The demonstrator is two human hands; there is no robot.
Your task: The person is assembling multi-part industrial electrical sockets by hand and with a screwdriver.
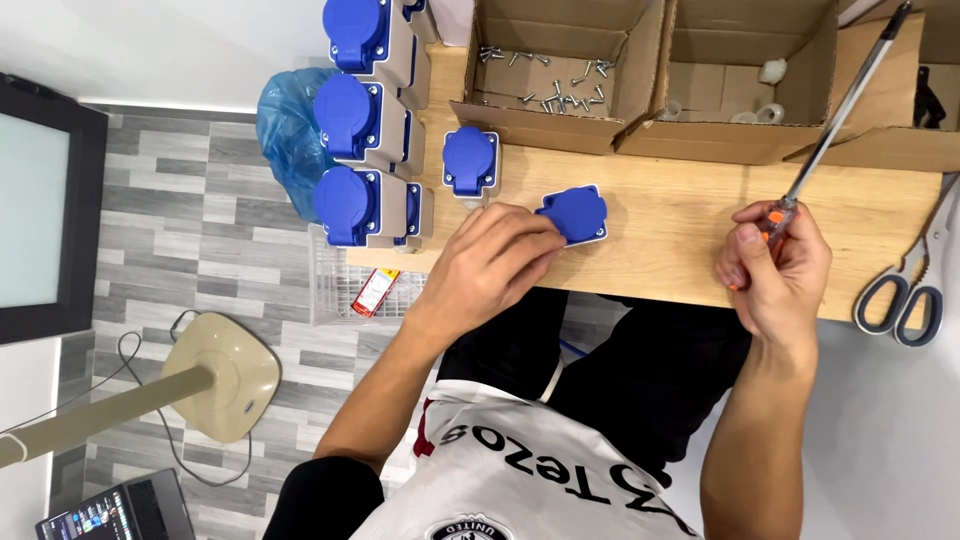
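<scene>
My left hand rests on the wooden table with its fingers gripping a blue-lidded socket box that lies flat near the front edge. My right hand is closed around the orange handle of a long screwdriver, whose metal shaft points up and away toward the boxes. Another blue-lidded socket stands just left of the held one. Three similar sockets are stacked in a column at the table's left end.
An open cardboard box with several loose screws sits at the back. Beside it is a box with white parts. Scissors lie at the right edge. A blue plastic bag, wire basket and fan base are on the floor.
</scene>
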